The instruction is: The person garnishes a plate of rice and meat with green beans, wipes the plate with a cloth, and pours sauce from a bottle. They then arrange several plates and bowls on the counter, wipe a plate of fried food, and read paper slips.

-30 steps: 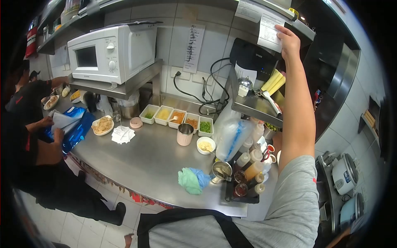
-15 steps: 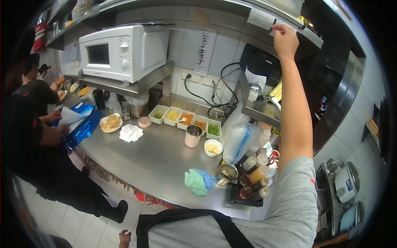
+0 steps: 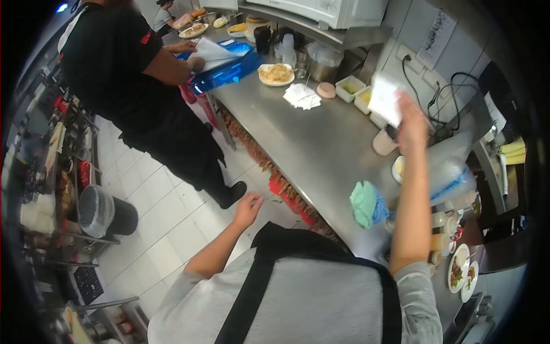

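White slip (image 3: 385, 98) sits pinched in the right hand's (image 3: 411, 120) fingers above the far worktop (image 3: 321, 143), the left hand (image 3: 247, 209) hangs open and empty nearer; a firm pinch, held clear of the tubs (image 3: 349, 87), seems wise.

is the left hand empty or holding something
Empty. The left hand hangs open above the floor tiles, fingers loosely spread, nothing in it; only the right hand holds a paper slip.

The paper slip (image 3: 385, 98) is white. The mint-green cloth (image 3: 362, 202) and the blue cloth (image 3: 379, 211) are plain. The plastic bag (image 3: 226, 71) is bright blue, and the co-worker's shirt (image 3: 112, 57) is black with a red mark.
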The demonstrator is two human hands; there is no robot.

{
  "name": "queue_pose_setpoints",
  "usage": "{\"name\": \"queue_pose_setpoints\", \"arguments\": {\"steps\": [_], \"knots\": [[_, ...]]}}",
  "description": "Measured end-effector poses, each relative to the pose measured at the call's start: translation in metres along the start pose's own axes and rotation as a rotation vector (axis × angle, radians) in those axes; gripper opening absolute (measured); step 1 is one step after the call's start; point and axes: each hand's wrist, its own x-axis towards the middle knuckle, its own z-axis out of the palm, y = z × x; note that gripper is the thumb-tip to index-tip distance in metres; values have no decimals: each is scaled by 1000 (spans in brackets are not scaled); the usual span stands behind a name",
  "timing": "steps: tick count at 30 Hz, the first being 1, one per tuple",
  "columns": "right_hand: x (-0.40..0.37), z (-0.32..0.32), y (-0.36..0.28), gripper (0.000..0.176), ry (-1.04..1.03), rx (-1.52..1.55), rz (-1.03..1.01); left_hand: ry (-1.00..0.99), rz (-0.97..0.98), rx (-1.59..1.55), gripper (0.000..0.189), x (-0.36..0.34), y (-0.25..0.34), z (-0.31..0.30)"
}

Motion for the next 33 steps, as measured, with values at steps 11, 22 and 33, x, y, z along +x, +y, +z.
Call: {"name": "queue_pose_setpoints", "arguments": {"steps": [11,22,33], "knots": [[-150,-32,222,33,-79,-713,-48,-229,457,194,30,114,100,78],[-151,-33,225,30,-61,-763,-118,-249,344,407,34,117,100,123],[-153,-31,226,30,-35,-737,-50,-297,347,563,26,106,109,133]]}}
